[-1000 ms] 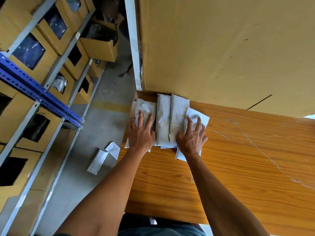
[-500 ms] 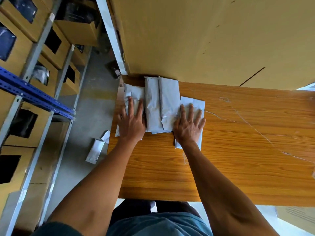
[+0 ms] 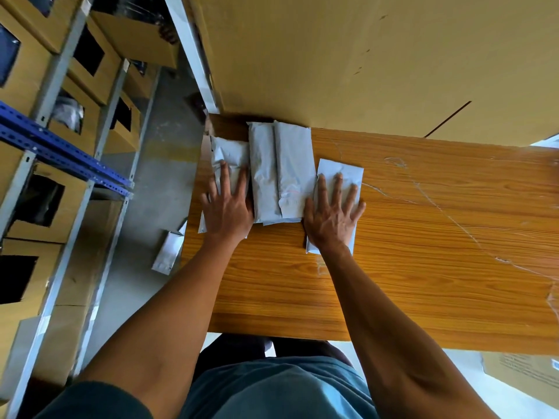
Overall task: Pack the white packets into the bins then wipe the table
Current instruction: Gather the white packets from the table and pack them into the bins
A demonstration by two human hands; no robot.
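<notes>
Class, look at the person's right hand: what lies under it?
Under the right hand lies a flat white packet on the wooden table. Its top and lower corners show; the middle is covered by the palm and fingers.

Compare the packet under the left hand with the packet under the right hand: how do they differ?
The packet under the left hand is crumpled and lies at the table's left edge; the packet under the right hand looks flatter and smoother and sits further in. Both are white, and each has a flat palm on it, left hand and right hand.
</notes>
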